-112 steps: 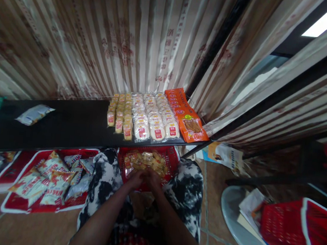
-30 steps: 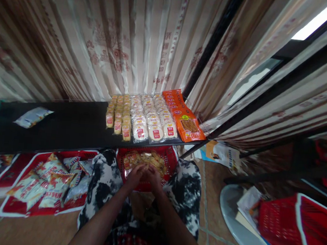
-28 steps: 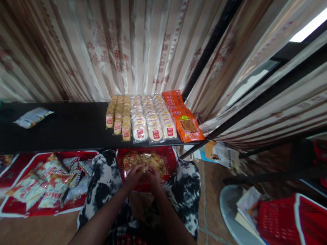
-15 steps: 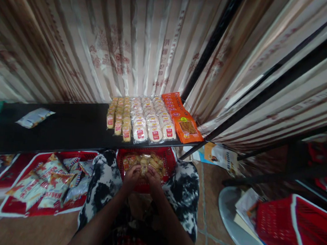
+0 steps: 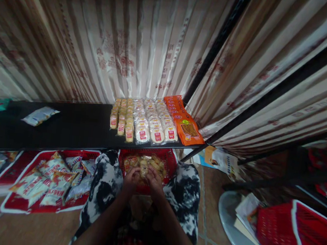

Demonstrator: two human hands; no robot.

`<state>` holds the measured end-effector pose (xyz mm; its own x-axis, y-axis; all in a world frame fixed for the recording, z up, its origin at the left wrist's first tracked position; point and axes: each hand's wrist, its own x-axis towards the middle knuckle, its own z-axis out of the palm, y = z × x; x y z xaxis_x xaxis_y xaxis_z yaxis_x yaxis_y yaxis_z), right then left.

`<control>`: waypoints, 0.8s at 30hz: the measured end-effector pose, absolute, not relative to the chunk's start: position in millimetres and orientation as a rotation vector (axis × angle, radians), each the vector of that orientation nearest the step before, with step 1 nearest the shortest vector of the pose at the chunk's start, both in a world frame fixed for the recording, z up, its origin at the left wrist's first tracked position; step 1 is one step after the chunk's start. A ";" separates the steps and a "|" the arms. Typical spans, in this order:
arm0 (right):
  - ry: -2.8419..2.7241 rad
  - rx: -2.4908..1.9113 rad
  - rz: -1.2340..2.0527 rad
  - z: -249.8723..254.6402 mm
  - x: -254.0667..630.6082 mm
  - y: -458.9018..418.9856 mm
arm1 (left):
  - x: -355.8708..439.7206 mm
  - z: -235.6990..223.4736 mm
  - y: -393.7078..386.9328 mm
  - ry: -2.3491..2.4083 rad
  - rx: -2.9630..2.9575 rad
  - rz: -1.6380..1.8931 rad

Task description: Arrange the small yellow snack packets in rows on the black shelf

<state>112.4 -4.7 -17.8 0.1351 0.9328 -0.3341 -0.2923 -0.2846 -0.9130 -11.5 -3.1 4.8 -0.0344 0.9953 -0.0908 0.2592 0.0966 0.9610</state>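
Between my knees sits a red basket [image 5: 172, 158] with several small clear-wrapped, yellowish snack packets [image 5: 158, 163] inside. My left hand [image 5: 131, 180] and my right hand [image 5: 154, 180] meet over it, fingers closed around one wrapped snack packet [image 5: 143, 168] held upright between them. The packet's lower part is hidden by fingers. Just beyond, on a black shelf [image 5: 76, 129], stand rows of yellow wrapped snacks [image 5: 122, 118] and rows of round white wrapped crackers [image 5: 157, 132]. An orange snack bag [image 5: 188, 130] lies at the right end of these rows.
A red basket with white rim [image 5: 16, 211] at left holds several snack bags [image 5: 56, 183]. A pale packet [image 5: 40, 116] lies on the shelf. Black frame bars [image 5: 223, 128] slant at right, above a grey basin [image 5: 227, 209] and another red basket [image 5: 275, 225]. A curtain [image 5: 125, 38] hangs behind.
The view has shifted slightly, so the shelf and baskets appear a little farther right. The packet in my hands now shows more upright; both hands stay over the basket.
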 end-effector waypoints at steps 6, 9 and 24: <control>-0.852 -1.343 1.330 -4.9 104.4 -3.6 | -11.5 9.2 -8.5 1.460 1.209 1.070; -0.904 -1.369 1.292 -3.1 99.2 -2.9 | -11.5 10.4 -8.5 1.480 1.152 1.060; -1.466 -1.674 0.843 30.2 86.2 -10.8 | -15.5 16.9 -7.4 1.366 0.894 1.035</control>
<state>86.2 -10.8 30.2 0.1295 0.9916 -0.0045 0.5027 -0.0695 -0.8617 -15.5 -7.4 16.9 -0.0653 0.9433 -0.3256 -0.0583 0.3221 0.9449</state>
